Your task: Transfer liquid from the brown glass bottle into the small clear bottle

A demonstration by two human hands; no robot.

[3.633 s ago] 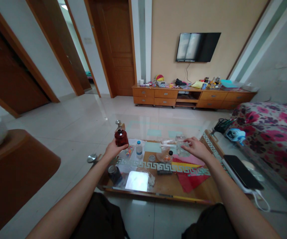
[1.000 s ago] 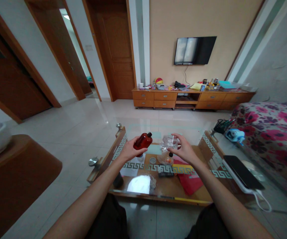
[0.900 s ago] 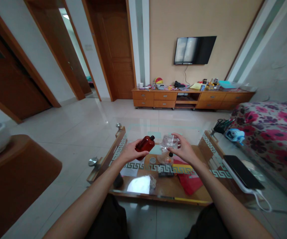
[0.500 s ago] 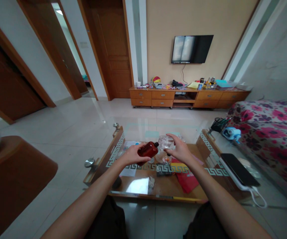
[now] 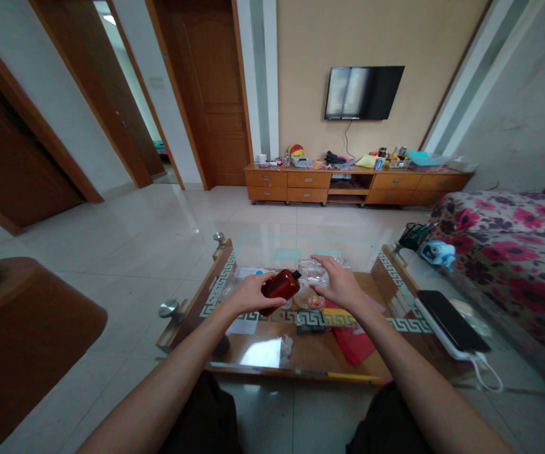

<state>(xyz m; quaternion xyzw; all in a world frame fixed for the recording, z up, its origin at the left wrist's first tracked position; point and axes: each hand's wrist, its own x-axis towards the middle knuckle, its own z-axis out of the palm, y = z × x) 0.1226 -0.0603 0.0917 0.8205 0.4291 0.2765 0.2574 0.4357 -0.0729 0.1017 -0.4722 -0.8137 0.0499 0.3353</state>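
Tilting amber bottle (image 5: 281, 284) | left hand (image 5: 248, 294) | right hand (image 5: 341, 287) on clear container (image 5: 313, 272)

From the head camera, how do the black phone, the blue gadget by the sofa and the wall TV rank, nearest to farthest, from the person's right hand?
From the right hand:
1. Black phone, lying on the glass table to the hand's right.
2. Blue gadget, farther right and back, beside the flowered sofa.
3. TV, mounted on the far wall across the room.

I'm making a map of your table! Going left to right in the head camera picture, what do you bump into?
Left hand → brown bottle → clear container → right hand → black tablet → flowered sofa.
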